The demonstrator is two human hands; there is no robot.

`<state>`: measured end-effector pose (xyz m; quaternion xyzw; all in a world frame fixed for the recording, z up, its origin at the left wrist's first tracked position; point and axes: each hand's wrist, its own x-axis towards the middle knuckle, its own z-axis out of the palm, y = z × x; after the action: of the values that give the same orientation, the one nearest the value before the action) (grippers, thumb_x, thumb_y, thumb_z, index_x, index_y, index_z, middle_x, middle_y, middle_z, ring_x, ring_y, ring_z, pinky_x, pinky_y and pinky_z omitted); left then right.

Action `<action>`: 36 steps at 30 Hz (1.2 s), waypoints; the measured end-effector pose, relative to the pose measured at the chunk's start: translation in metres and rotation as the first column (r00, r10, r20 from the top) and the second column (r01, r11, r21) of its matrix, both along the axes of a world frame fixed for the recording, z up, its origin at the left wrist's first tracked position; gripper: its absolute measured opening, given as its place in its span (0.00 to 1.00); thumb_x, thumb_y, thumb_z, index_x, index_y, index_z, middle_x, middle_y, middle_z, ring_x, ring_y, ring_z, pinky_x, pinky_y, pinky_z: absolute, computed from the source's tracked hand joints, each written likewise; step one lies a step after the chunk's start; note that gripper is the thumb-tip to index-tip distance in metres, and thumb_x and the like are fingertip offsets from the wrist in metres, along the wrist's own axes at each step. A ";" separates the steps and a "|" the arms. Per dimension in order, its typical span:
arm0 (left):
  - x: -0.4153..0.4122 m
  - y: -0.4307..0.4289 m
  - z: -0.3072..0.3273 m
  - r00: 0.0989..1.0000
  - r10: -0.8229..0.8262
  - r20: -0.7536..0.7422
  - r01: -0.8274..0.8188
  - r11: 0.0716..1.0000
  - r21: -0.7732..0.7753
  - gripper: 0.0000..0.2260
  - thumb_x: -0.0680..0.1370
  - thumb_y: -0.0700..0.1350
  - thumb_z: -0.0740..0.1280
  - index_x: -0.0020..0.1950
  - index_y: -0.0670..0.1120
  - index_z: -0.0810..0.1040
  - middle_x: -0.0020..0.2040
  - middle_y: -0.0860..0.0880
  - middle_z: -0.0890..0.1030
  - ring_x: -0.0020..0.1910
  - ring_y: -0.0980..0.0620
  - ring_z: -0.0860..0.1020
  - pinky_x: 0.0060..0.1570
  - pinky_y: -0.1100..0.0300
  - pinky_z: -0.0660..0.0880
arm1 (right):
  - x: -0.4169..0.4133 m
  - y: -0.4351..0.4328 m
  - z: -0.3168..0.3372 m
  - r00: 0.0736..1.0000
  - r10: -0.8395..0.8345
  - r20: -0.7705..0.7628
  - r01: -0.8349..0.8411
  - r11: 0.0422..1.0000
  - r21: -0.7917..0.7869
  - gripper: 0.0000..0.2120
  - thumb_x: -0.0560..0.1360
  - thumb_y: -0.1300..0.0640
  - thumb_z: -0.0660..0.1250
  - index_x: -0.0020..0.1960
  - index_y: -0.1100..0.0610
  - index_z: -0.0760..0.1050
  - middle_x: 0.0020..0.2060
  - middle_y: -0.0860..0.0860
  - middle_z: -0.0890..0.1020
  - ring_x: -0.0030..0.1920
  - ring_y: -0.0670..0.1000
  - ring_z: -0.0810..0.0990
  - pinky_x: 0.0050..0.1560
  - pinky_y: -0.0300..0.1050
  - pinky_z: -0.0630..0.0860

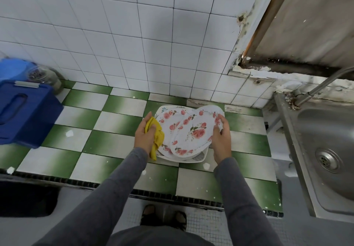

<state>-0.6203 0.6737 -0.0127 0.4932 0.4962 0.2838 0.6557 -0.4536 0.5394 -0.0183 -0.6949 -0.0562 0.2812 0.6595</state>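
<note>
A kitchen counter tiled in green and white checks is seen from above, with 2 grey-sleeved arms reaching forward to a stack of white plates printed with pink roses, set near the back of the counter close to the white-tiled wall. The top plate is tilted, its right side raised and its left and near edges resting on the stack. Its right rim is gripped by the right hand, fingers curled over the far side of the edge and thumb on the near side. A bunched yellow cloth is clenched in the left hand, fingers wrapped round it, just beside the left edge of the stack; whether the cloth touches the plates cannot be told. A steel sink with a tap lies to the right, and a blue box to the left. The step in hand is judged to be the wiping of plates, 1 at a time — the top plate raised for the cloth, not yet wiped in this grip. The next move calls for the cloth to be carried right and pressed onto the plate's face while the rim is held firm — a loose grip could let the plate slide down the stack.
</note>
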 end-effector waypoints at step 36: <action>0.096 0.005 0.095 0.895 -0.385 -0.226 0.439 0.659 0.611 0.28 0.82 0.51 0.43 0.80 0.40 0.51 0.80 0.51 0.46 0.81 0.49 0.42 0.78 0.54 0.37 | -0.063 0.030 0.114 0.971 0.240 -0.014 -0.194 0.816 0.544 0.18 0.79 0.49 0.59 0.67 0.36 0.73 0.74 0.49 0.72 0.70 0.53 0.75 0.70 0.58 0.72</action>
<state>-0.5244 0.6784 0.0827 0.7984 0.2673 0.2621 0.4717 -0.5167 0.5697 0.0957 -0.4586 -0.1847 0.3556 0.7932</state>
